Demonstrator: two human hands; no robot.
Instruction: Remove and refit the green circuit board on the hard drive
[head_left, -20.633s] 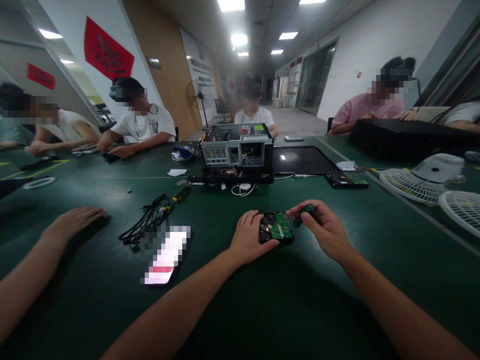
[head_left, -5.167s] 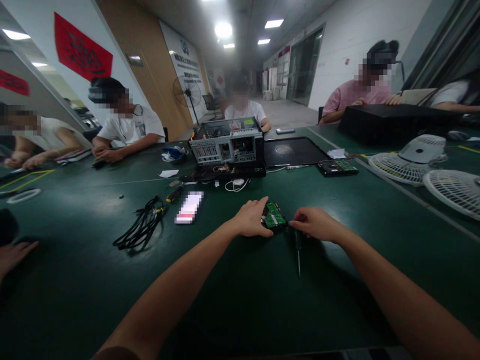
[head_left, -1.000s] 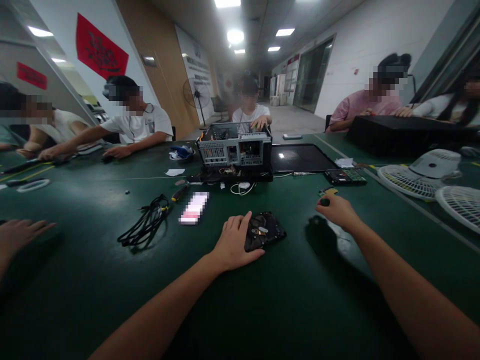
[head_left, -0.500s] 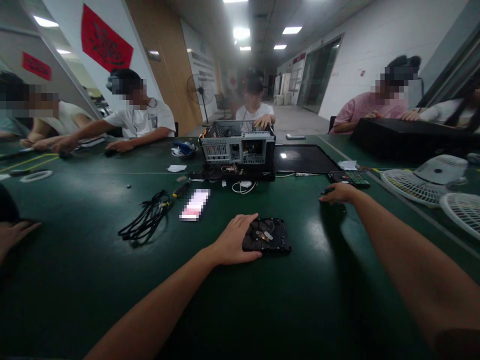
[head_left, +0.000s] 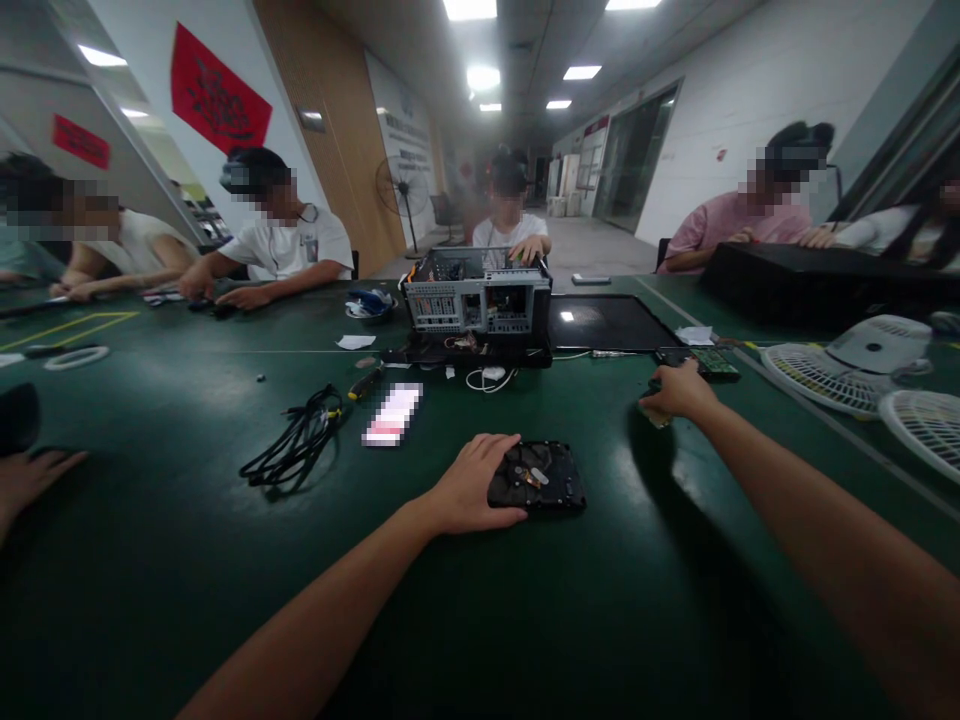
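A black hard drive (head_left: 551, 480) lies flat on the green table, its top face up with a small silvery piece near the middle. My left hand (head_left: 469, 487) grips its left end, the thumb along the near edge and the fingers over the far edge. Off to the right, my right hand (head_left: 681, 390) is closed in a pinch just above the table. Something small and dark shows at its fingertips, too unclear to name. Just beyond that hand lies a green circuit board (head_left: 714, 364).
An opened computer case (head_left: 476, 305) stands mid-table, a person's hand on it. A dark flat panel (head_left: 607, 322) lies beside it. Left are a coiled black cable (head_left: 296, 440), a screwdriver (head_left: 366, 383) and a phone (head_left: 394, 413). White fan parts (head_left: 825, 375) lie right. Co-workers sit around.
My right hand has shifted slightly, its fingers now tipped down toward the table. My left hand stays on the hard drive. A co-worker at the left has drawn an outstretched arm back.
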